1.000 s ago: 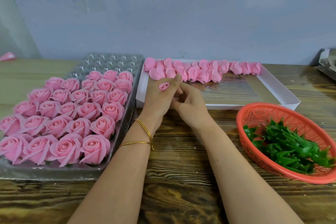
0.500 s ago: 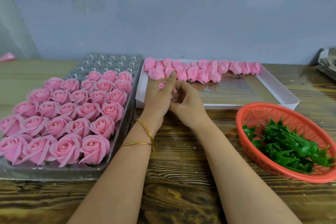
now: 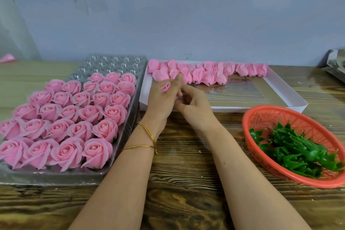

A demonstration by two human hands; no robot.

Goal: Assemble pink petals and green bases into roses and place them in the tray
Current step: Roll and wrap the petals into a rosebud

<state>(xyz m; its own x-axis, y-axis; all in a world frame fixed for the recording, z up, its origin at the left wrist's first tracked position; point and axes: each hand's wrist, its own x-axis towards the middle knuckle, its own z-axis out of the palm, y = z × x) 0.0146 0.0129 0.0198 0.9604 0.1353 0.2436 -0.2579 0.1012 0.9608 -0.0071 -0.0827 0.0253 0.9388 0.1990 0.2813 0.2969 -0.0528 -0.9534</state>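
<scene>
While the left hand (image 3: 161, 101) stands upright on its wrist, its thumb and forefinger pinch a small pink bud (image 3: 165, 87), a tight curl of petals showing just above the thumb. The right hand (image 3: 196, 108) is tucked in against it from the right, fingers curled and touching the left hand's fingers under the bud; whether they hold anything I can't make out from where I stand.

Set against half a second ago, almost nothing has shifted: the bud sits in the same pinch at the same height, and both hands are still pressed together. Against a full second ago, the pair has crept a little to the left and away from the person, so the left forefinger tip now overlaps the loose petals (image 3: 207, 73).

Those petals lie in a row just beyond the grip, along the far side of a white box (image 3: 285, 91). Left of the grip, finished roses (image 3: 71, 117) fill most of a clear tray (image 3: 115, 63). To the right of the grip and nearer the person, an orange basket (image 3: 261, 117) holds the green bases (image 3: 295, 151). Two gold bangles (image 3: 149, 134) circle the left wrist, below the pinch, over the wooden table (image 3: 186, 164).
</scene>
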